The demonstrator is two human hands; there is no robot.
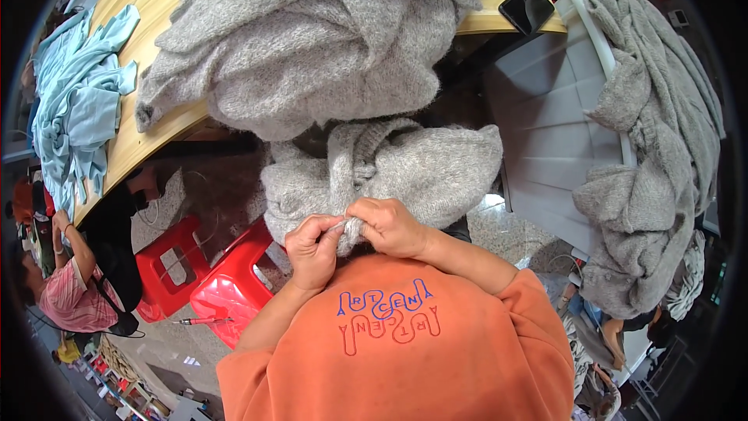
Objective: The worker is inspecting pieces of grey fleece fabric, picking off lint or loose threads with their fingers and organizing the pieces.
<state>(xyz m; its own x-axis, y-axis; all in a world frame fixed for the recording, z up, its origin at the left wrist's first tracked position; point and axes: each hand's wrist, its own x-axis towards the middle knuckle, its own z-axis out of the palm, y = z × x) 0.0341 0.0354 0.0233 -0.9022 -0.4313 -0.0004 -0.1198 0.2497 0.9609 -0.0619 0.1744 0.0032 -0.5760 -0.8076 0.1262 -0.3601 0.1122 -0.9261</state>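
Observation:
Close in front of my body, my left hand [312,248] and my right hand [387,228] pinch a bunched edge of a grey knitted garment [436,160] between thumbs and fingers. The hands are almost touching. A strip of the knit runs up from my fingers, and the rest of the garment spreads over my lap. Just beyond it, a big heap of the same grey knitwear [327,54] lies on the wooden table [171,129] and hangs over its front edge. Whether a small tool is between my fingertips cannot be seen.
Light blue garments [78,101] lie at the table's left, where another person [74,281] sits. Red plastic stools [230,296] stand at my left. To the right, a grey plastic bin [553,117] has grey knitwear [647,140] over its rim. A black phone [526,9] rests on the table corner.

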